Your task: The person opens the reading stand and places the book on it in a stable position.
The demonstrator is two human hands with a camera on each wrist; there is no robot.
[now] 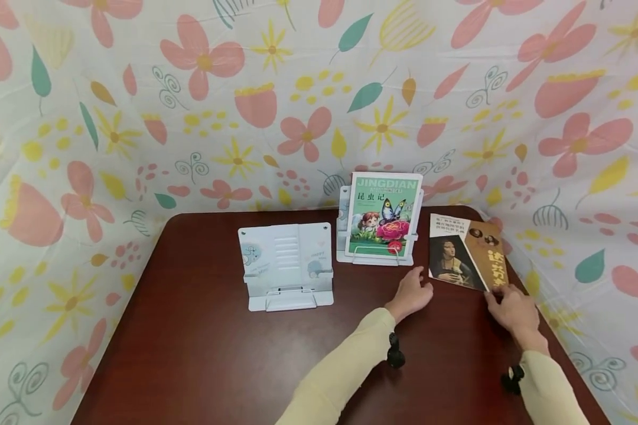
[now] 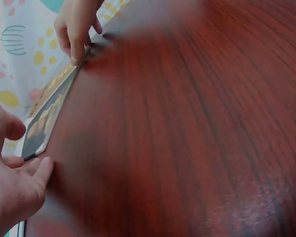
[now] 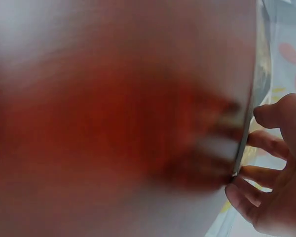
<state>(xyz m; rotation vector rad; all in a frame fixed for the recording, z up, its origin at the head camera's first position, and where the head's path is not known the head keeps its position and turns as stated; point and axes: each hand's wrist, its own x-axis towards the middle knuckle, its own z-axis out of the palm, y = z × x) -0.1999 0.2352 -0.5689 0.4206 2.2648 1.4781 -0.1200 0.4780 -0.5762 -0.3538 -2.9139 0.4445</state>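
A book [image 1: 453, 260] with a painted portrait on a black, white and brown cover lies on the table's right side. My right hand [image 1: 513, 313] pinches its near right corner, thumb by the near edge. In the right wrist view, curled fingers [image 3: 269, 143] meet the book's edge [image 3: 244, 140]. My left hand [image 1: 410, 295] hovers close by the book's left edge, fingers loosely bent and holding nothing. The left wrist view shows its thumb [image 2: 14, 127] and fingers apart near the book's left corner, with the right hand [image 2: 78, 27] at the far end.
A white metal book stand [image 1: 287, 254] holds no book, left of centre on the dark red table [image 1: 191, 354]. Behind, a second stand [image 1: 342, 236] props up a green insect storybook [image 1: 374, 200]. A flowered cloth [image 1: 308, 77] hangs around the table's back and sides.
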